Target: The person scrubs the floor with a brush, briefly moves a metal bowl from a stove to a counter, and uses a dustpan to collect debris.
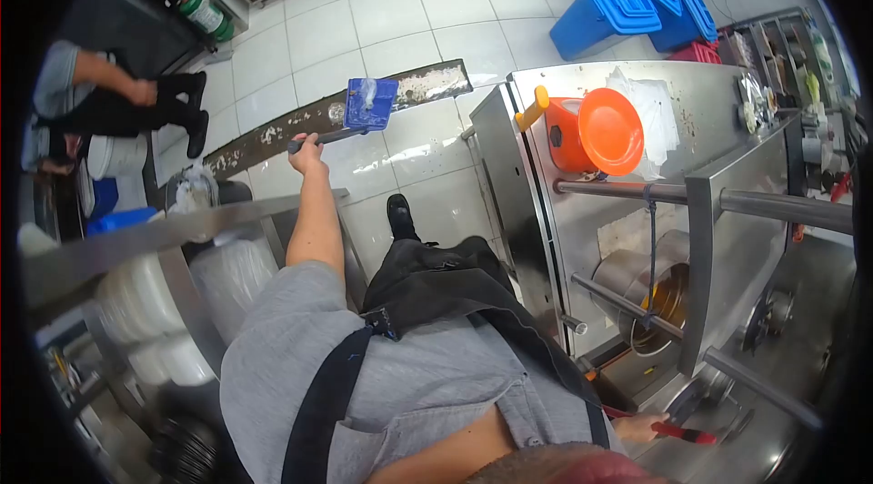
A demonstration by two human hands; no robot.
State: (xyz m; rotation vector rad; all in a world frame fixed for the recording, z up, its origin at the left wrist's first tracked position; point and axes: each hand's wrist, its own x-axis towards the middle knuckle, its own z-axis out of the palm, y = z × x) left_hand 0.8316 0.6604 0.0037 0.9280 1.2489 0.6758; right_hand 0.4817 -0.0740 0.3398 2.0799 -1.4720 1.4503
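Observation:
My left hand (307,153) is stretched forward over the floor, its fingers wrapped round a dark handle with a red part. At the handle's far end is a square blue head (368,105) with whitish matter on it. At the lower right, my right hand (639,428) is closed round a red handle (684,434) beside the steel counter. What this red handle belongs to is not plain. Close to that hand, a shiny round metal pan-like piece (705,393) lies on the steel surface.
An orange container (568,134) with an orange plate (611,131) stands on the steel counter (718,84). Blue lidded bins (600,20) stand ahead right. A person (100,93) is at the left, near a green extinguisher (205,13). A dirty floor strip (273,134) crosses the tiles.

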